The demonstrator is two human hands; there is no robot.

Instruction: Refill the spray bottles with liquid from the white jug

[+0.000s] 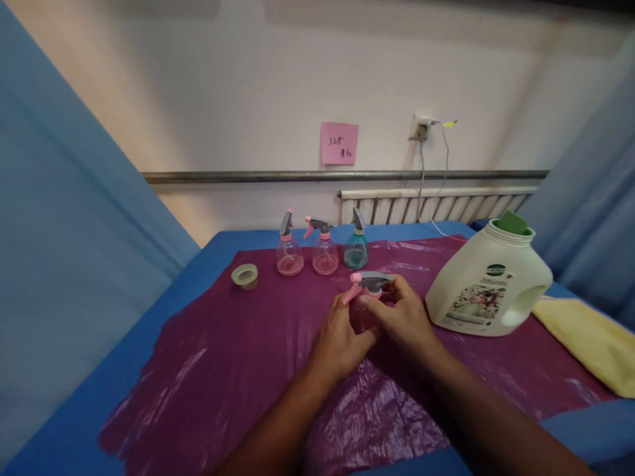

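Both hands are on a pink spray bottle (366,284) with a grey and pink trigger head, held upright over the purple sheet. My left hand (337,334) is wrapped round the lower body of the bottle. At the collar just under the spray head, my right hand (399,311) closes its thumb and fingers. Much of the bottle's body is hidden by the hands. Behind stand two more pink spray bottles, one left (290,254) and one in the middle (325,254), and a teal spray bottle (356,251). Each shows some liquid low inside.
A large white jug (471,284) with a green piece in its mouth stands to the right, beside a folded yellow cloth (590,337). A small translucent cup (245,276) sits at left. Purple plastic sheeting (223,370) covers the blue table (208,254). Cables hang from a wall socket (419,127).
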